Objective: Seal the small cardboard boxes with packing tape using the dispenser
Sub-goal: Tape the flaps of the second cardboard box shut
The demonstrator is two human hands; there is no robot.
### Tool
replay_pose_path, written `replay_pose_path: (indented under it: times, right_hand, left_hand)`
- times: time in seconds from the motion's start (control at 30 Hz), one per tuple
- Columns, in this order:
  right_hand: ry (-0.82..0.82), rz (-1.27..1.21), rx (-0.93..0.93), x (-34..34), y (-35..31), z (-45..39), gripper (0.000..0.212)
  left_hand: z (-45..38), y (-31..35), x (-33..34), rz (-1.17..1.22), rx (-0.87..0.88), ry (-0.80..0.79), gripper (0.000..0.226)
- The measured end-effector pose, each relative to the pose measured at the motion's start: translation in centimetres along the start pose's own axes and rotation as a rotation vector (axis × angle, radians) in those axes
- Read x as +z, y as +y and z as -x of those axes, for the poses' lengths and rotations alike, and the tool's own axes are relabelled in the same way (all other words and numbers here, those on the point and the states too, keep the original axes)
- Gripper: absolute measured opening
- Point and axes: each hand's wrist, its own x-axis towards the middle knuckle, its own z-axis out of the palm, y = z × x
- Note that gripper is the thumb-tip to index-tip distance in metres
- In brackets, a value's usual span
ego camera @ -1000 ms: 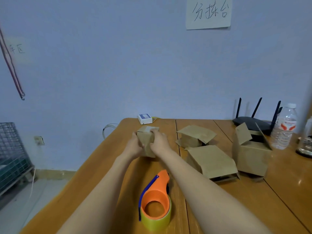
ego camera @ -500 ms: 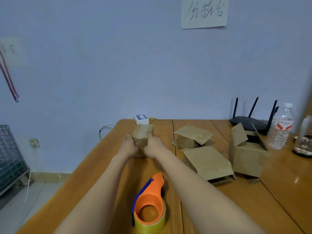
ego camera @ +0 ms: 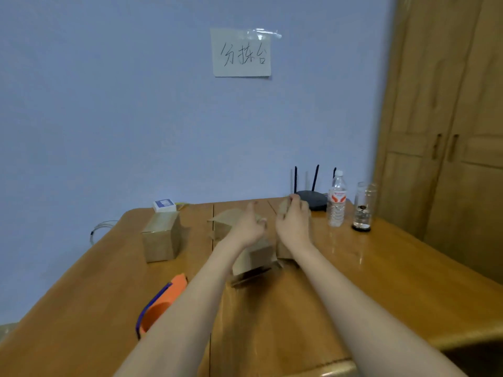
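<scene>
Brown cardboard boxes [ego camera: 161, 236], orange dispenser [ego camera: 160, 306] with blue edge, honey-brown table [ego camera: 353, 281], lilac-blue wall [ego camera: 109, 104].

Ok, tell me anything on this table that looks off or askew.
One open box near the middle lies tipped, its flaps splayed on the table. The closed box on the left stands upright. The water bottle and glass stand upright; no spill visible.

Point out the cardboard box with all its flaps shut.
The box at far left, standing alone near the table's left edge with its top flat. The others, under the left hand and right hand, have flaps sticking out.
</scene>
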Motion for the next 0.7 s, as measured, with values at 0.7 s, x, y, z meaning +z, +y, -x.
replay_pose_path:
  times: [0.7]
  right_hand:
    - [-0.068,-0.098,0.287,-3.6,8.5,-4.6,0.033]
  left_hand:
    - [-4.2,3.0,13.2,-0.031,-0.028,0.133,0.087]
